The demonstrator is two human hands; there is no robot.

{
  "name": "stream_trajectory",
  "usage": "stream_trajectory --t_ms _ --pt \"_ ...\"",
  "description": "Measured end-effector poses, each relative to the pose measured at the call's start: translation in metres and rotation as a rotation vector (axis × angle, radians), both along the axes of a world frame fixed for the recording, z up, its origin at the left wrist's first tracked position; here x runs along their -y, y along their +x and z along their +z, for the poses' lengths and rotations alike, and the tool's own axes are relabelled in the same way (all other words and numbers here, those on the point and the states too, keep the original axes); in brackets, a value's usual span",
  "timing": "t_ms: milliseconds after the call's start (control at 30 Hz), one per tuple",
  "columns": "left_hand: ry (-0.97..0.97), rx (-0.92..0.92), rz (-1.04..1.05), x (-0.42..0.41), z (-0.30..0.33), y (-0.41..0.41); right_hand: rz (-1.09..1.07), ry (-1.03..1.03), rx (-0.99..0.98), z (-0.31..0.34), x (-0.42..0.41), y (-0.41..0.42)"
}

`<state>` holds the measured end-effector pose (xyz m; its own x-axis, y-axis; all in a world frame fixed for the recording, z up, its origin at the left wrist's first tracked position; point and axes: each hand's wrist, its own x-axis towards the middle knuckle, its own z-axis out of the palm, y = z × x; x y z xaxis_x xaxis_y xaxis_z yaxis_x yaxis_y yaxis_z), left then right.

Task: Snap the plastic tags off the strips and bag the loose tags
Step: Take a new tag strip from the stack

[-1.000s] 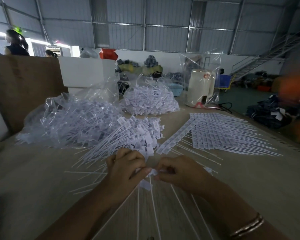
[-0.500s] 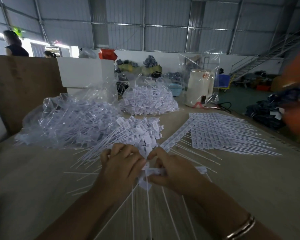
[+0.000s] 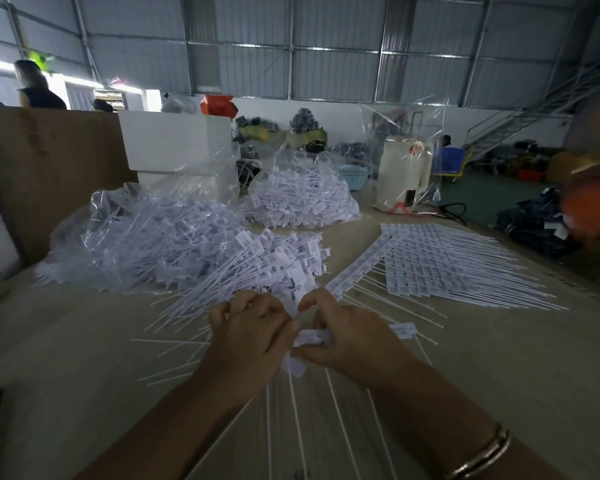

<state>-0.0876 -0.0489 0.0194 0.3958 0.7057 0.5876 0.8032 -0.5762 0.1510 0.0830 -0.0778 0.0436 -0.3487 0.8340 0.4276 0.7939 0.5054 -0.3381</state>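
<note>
My left hand [image 3: 248,336] and my right hand [image 3: 347,336] meet at the table's near middle, both pinching one white strip of tags [image 3: 314,337] whose thin tails fan toward me. A single tag [image 3: 293,365] hangs just below my left fingers. Just beyond my hands lies a pile of loose tags [image 3: 274,261]. Whole strips [image 3: 440,263] are stacked flat on the right. Two clear bags hold loose tags: a big bag [image 3: 146,237] at the left and a smaller bag [image 3: 302,199] behind the pile.
A wooden board [image 3: 49,168] and a white box [image 3: 174,143] stand at the back left. A white kettle in plastic [image 3: 404,174] stands at the back right, with a black cord beside it. The table's right edge [image 3: 568,285] drops to the floor.
My hands stay together on the strip and have shifted slightly away from me. The strip has turned a little between my fingers.
</note>
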Motion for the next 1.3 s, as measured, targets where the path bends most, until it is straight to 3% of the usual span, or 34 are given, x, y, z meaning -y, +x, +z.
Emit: stream_trajectory --t_ms 100,200,400,567,667,767,900,1000,1100,1300 --pt "0.016 0.055 0.038 0.0 -0.001 -0.003 -0.055 0.014 0.021 0.002 -0.001 0.007" --pt "-0.141 0.188 -0.136 0.0 0.002 0.004 -0.027 0.047 0.02 0.001 0.001 0.002" --pt "-0.217 0.229 -0.185 -0.005 0.006 0.001 0.023 -0.098 -0.078 0.005 0.002 0.008" --pt "-0.221 0.207 -0.185 -0.007 0.007 -0.002 0.054 -0.08 -0.017 0.001 0.0 0.017" --pt "-0.164 0.252 -0.283 -0.004 0.009 -0.005 0.07 -0.046 -0.069 0.001 -0.001 0.017" --pt "-0.068 0.21 -0.285 -0.001 0.012 -0.008 0.099 -0.158 -0.202 0.003 -0.002 0.022" --pt "0.008 0.268 -0.218 -0.004 0.016 -0.022 -0.048 -0.211 -0.324 0.01 -0.002 0.053" --pt "0.025 0.091 -0.097 -0.003 0.013 -0.021 -0.057 -0.148 -0.214 0.007 0.001 0.048" --pt "-0.03 0.109 -0.059 -0.001 0.015 -0.011 0.037 -0.084 -0.09 -0.002 -0.001 0.016" --pt "0.001 0.097 -0.067 0.007 0.015 -0.003 0.127 0.018 -0.098 -0.002 0.0 0.001"
